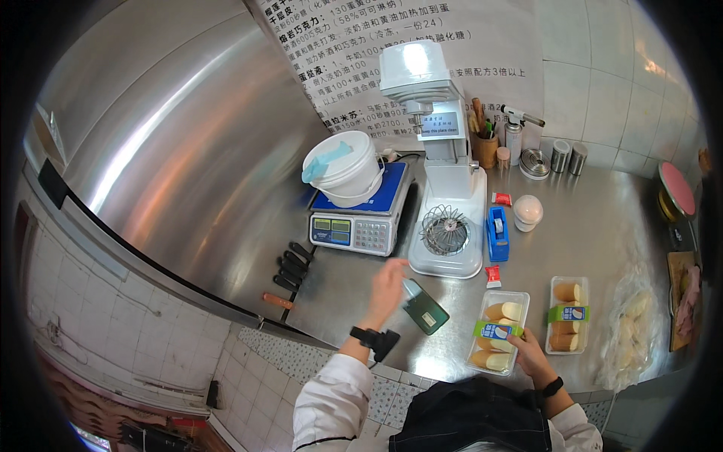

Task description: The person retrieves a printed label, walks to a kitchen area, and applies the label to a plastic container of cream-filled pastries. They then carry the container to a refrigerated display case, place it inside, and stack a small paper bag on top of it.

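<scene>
My right hand [533, 355] is closed on the lower right edge of a clear plastic pack of cream-filled cake rolls [494, 352], its thumb over the green band. The pack is tilted slightly above the steel table. My left hand [386, 290] is over the table left of a dark green phone [427, 313]. Its fingers are slightly blurred, at least one stretched out, and no held thing shows. A pale strip lies between that hand and the phone. A second banded pack of cake rolls [566, 343] lies to the right.
Behind my hands stand a white stand mixer [446, 188] and a scale [352, 230] bearing a white bucket [343, 169]. A blue tape dispenser [498, 234] sits beside the mixer. Several knives [292, 265] line the left edge. A plastic bag [631, 331] lies at right.
</scene>
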Demonstrator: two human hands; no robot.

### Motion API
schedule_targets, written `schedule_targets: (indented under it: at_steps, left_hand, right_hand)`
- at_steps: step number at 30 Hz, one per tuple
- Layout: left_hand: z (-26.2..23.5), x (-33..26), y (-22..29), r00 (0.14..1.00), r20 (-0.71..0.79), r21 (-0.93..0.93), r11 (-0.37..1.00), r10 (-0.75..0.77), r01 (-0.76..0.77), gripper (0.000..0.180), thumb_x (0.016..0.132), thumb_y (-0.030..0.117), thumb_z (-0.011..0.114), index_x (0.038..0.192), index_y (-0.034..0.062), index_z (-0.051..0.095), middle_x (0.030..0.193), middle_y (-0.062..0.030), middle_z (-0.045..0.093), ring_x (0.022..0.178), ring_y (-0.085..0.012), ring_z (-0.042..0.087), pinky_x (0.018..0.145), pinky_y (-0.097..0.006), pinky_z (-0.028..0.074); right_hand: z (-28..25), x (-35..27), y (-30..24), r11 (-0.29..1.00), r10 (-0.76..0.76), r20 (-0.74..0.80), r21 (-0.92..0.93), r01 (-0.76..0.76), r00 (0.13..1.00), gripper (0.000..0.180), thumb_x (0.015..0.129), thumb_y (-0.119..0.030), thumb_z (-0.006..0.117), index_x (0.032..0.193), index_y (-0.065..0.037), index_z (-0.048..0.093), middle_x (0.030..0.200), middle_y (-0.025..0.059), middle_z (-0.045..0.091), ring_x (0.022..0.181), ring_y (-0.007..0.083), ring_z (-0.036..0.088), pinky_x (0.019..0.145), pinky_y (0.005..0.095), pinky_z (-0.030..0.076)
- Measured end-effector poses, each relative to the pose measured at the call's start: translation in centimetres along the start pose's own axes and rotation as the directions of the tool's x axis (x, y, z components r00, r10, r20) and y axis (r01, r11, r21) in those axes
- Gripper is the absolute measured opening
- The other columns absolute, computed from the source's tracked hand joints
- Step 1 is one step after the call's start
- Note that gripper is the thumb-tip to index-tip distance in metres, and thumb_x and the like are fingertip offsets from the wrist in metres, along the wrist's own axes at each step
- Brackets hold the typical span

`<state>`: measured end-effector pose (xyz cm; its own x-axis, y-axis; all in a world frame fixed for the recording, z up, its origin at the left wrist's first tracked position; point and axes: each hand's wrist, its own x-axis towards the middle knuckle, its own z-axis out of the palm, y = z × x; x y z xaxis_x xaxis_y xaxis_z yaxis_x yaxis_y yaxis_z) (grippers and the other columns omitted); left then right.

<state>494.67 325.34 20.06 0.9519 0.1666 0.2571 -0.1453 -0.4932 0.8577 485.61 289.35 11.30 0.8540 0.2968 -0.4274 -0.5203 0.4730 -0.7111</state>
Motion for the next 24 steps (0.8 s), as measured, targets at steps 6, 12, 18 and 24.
schedule_targets:
  at_steps: [6,12,18,24]
  left_hand:
    - [-1.7,2.2,-1.5,0.992,-0.011,0.093,0.988,0.126,-0.125,0.027,0.100,0.021,0.045,0.103,0.0055,0.066,0.085,-0.0086,0.063,0.080,-0.0220,0.061,0.074,-0.034,0.048]
    - [-7.7,8.6,-1.6,0.918,-0.155,0.324,0.897,0.365,-0.302,0.026,0.084,-0.007,0.052,0.103,0.0042,0.065,0.103,-0.0107,0.065,0.095,-0.0226,0.061,0.084,-0.032,0.048]
    - [-18.8,21.7,-0.8,0.886,-0.150,0.685,0.692,0.439,-0.227,0.051,0.078,-0.007,0.052,0.128,-0.0036,0.051,0.124,-0.0229,0.057,0.117,-0.0386,0.053,0.099,-0.044,0.043]
    - [-20.3,25.4,-5.1,0.969,-0.147,0.814,0.580,0.199,0.004,0.068,0.078,-0.009,0.054,0.141,0.0097,0.039,0.138,-0.0191,0.043,0.123,-0.0407,0.045,0.100,-0.047,0.043]
  right_hand:
    - [-0.1,-0.2,-0.8,0.889,0.090,-0.107,-0.440,-0.128,0.990,0.042,0.093,-0.023,0.063,0.126,0.000,0.052,0.110,0.0107,0.064,0.093,0.0173,0.066,0.072,0.0272,0.058]
    - [0.9,-1.8,-3.0,0.529,-0.006,-0.265,-0.819,-0.222,0.964,0.044,0.088,-0.034,0.068,0.111,0.003,0.062,0.088,0.0114,0.068,0.080,0.0174,0.066,0.067,0.0300,0.055]
    - [1.8,-5.7,-5.9,0.537,-0.259,-0.044,-0.837,0.106,0.965,0.037,0.093,-0.022,0.061,0.124,-0.001,0.059,0.097,0.0152,0.070,0.087,0.0214,0.067,0.078,0.0331,0.053]
    - [3.1,-6.7,-8.1,0.472,-0.458,-0.125,-0.873,0.122,0.880,0.028,0.089,-0.006,0.060,0.115,0.002,0.062,0.091,0.0143,0.071,0.087,0.0210,0.069,0.079,0.0314,0.052]
